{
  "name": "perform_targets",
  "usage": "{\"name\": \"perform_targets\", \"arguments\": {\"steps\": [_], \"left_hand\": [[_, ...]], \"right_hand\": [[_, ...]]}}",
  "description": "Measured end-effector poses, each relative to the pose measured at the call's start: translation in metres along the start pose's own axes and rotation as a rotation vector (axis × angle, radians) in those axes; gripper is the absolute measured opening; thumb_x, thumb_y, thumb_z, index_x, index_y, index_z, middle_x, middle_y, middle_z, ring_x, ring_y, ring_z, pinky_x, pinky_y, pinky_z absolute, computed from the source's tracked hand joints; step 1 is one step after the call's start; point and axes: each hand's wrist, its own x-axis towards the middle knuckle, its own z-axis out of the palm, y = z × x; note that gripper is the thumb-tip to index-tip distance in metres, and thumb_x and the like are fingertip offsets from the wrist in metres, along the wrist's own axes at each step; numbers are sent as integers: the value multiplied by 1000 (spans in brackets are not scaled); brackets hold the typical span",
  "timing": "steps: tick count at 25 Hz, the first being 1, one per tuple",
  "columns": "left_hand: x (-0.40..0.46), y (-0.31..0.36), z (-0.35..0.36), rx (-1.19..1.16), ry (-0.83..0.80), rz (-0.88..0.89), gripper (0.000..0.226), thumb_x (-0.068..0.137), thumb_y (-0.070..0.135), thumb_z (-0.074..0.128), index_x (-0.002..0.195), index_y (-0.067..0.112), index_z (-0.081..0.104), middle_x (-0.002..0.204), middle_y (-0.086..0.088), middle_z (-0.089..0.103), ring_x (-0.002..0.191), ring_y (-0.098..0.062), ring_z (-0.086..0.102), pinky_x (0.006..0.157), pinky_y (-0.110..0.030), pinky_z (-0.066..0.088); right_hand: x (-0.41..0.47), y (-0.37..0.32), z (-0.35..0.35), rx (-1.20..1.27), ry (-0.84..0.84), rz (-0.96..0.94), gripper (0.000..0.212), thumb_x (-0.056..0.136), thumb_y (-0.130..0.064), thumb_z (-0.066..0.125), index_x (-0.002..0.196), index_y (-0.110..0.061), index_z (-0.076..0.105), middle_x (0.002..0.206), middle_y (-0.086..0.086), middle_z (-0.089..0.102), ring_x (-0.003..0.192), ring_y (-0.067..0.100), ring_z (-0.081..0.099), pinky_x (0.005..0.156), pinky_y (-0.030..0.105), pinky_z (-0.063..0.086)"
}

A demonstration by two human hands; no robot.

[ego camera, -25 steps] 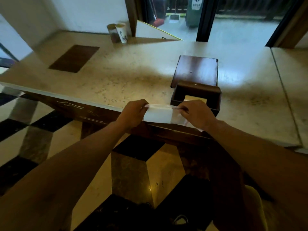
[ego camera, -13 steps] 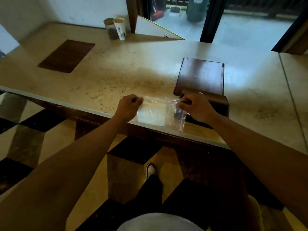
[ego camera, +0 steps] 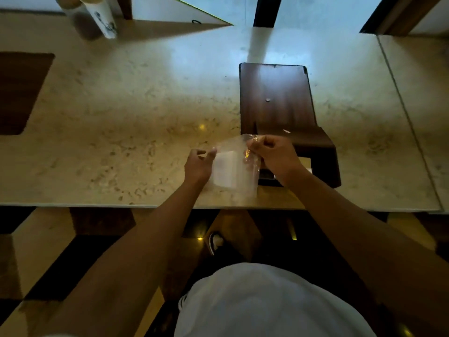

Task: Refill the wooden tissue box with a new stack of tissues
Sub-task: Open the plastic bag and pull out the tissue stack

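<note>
White shirt (ego camera: 267, 302); bare forearms; dark, white-trimmed shoe (ego camera: 215, 242).

- Likely a hotel lobby or restaurant service counter, though which one cannot be told.
- A long polished marble counter (ego camera: 126, 122) with a dark inlay (ego camera: 21, 91) at far left.
- Glossy checkered floor (ego camera: 48, 251) below.
- Glass doors (ego camera: 315, 10) behind.

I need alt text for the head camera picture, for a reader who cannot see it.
Two bare hands hold a clear plastic pack of white tissues over a beige stone counter: the left hand steadies its side, the right hand pinches its top. A dark wooden tissue box lies open just beyond.
</note>
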Motion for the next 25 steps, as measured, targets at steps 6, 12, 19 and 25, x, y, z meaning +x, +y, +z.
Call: {"name": "perform_targets", "arguments": {"steps": [6,12,19,25], "left_hand": [[-5,1,1,18,-25,58,35,93,46,63,112,17,64,108,-3,70,92,-15,65,81,-37,57],[-41,33,-4,-163,-97,267,19,93,44,63,96,25,68,88,3,75,78,-12,73,66,-31,62],[-51,52,2,-198,-53,236,14,91,29,69,102,20,68,96,2,73,82,-11,73,68,-34,64],[-56,60,14,-179,-28,207,14,91,18,69,104,19,67,102,2,71,88,-15,73,78,-42,64]], "right_hand": [[27,-4,22,-44,-77,-14,20,98,-17,61,112,-4,69,90,12,75,74,24,74,64,33,61],[33,-2,26,-27,-165,24,25,98,-14,60,121,-8,66,95,8,75,79,19,74,73,30,60],[29,-7,4,-40,-270,29,17,93,-12,66,108,-13,75,96,4,78,85,20,77,71,23,59],[22,-10,-16,-292,-359,-51,23,96,-14,63,94,-34,73,84,-13,78,77,10,76,64,20,59]]}}
